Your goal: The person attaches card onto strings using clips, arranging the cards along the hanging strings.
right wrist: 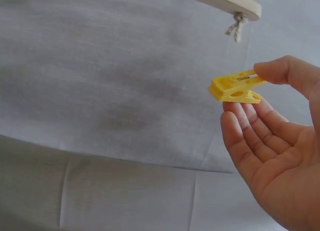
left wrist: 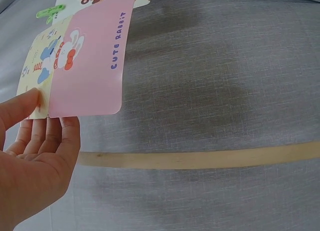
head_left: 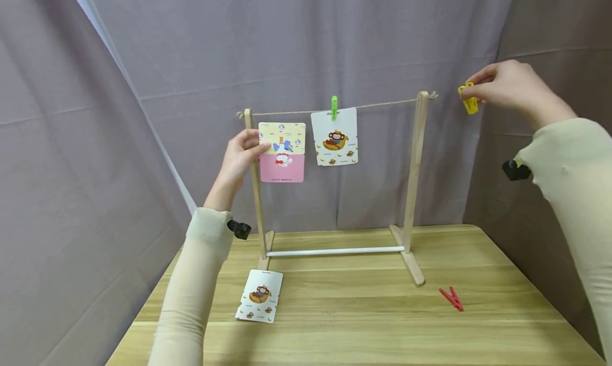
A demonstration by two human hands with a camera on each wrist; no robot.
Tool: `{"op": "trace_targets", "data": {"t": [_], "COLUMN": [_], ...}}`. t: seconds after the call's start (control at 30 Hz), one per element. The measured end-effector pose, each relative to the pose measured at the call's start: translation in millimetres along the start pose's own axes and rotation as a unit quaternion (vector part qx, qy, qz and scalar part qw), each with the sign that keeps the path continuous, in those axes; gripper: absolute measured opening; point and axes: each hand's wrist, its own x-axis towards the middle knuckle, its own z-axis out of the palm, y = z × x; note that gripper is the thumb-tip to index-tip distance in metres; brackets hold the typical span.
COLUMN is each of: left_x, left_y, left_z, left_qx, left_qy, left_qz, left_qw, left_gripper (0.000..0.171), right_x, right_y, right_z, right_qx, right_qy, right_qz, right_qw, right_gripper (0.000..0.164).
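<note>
My left hand (head_left: 240, 156) pinches a yellow-and-pink card (head_left: 282, 167) by its left edge, thumb in front and fingers behind. The card hangs upright just below the left end of the string (head_left: 287, 112), and "CUTE RABBIT" is printed on its pink half in the left wrist view. A yellow clothespin (right wrist: 235, 87) is pinched between the thumb and fingertips of my right hand (head_left: 518, 92), out beyond the right post. Near the string's middle, a green clothespin (head_left: 334, 108) clips a white monkey card (head_left: 336, 148) to it.
A wooden stand's left post (head_left: 258, 206) and right post (head_left: 416, 169) carry the string, joined low down by a white bar (head_left: 334, 252). On the wooden table (head_left: 354, 318) lie another monkey card (head_left: 260, 296) at the front left and a red clothespin (head_left: 451, 298) at the right.
</note>
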Motion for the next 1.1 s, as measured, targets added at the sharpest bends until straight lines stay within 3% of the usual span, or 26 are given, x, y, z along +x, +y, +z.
{"op": "trace_targets", "data": {"t": [0.23, 0.6, 0.97, 1.1], "left_x": [-0.4, -3.4, -4.1, -4.7], "left_y": [-1.7, -1.1, -0.2, -1.0], "left_z": [1.5, 0.0, -0.4, -1.4], "left_qx": [0.005, 0.009, 0.01, 0.006], "left_qy": [0.001, 0.006, 0.003, 0.007], "left_qz": [-0.003, 0.001, 0.003, -0.003], "left_qw": [1.0, 0.9999, 0.9999, 1.0], "left_gripper": [0.025, 0.027, 0.027, 0.025], "right_x": [6.3, 15.8, 26.8, 34.0], "right_y": [-20.8, -77.0, -116.8, -131.0], "right_z": [-2.1, -7.4, 16.5, 27.6], "right_qx": [0.022, 0.085, 0.139, 0.182], "right_qy": [0.023, 0.062, 0.053, 0.043], "right_qz": [-0.012, -0.044, -0.089, -0.098], "right_qw": [0.999, 0.993, 0.985, 0.977], "right_gripper": [0.061, 0.057, 0.057, 0.057]}}
